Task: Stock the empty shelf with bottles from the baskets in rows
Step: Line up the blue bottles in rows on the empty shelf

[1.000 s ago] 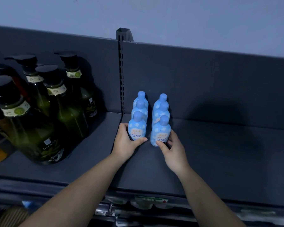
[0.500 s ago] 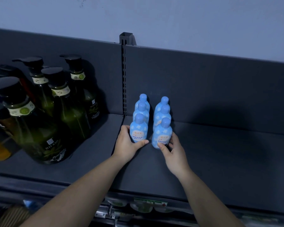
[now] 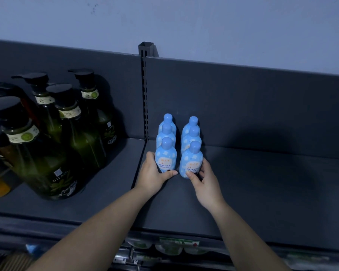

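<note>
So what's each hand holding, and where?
The left hand grips the front-left blue bottle round its lower body; the right hand, the front-right blue bottle likewise.
</note>
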